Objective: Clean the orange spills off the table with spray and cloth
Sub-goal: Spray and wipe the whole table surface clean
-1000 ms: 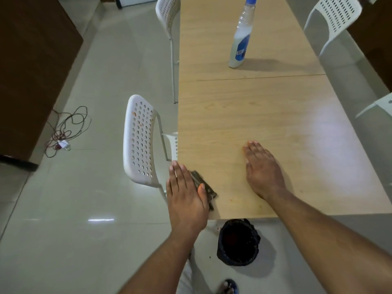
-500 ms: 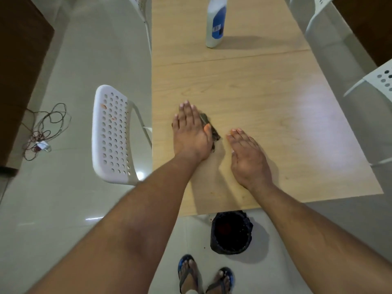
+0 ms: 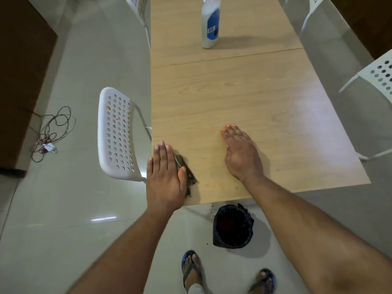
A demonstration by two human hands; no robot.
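A small, dark, crumpled cleaning cloth (image 3: 186, 176) is pressed flat against the pale wood-grain table (image 3: 244, 98) under the left hand (image 3: 164, 179), fingers straight, at the near left corner of the top. The right hand (image 3: 240, 153) is laid palm-down and released on bare wood just to the right, holding nothing. The cloth is judged soft, limp and light, best worked under a flat palm or pinched at a free edge. Faint orange smears (image 3: 209, 184) are seen between the two hands, near the front edge. A white plastic spray bottle with a blue label (image 3: 210, 24) is stood well beyond both hands; it is judged light and rigid, best gripped at the neck. Its nozzle is cut off by the frame, and most of the cloth is hidden beneath the palm.
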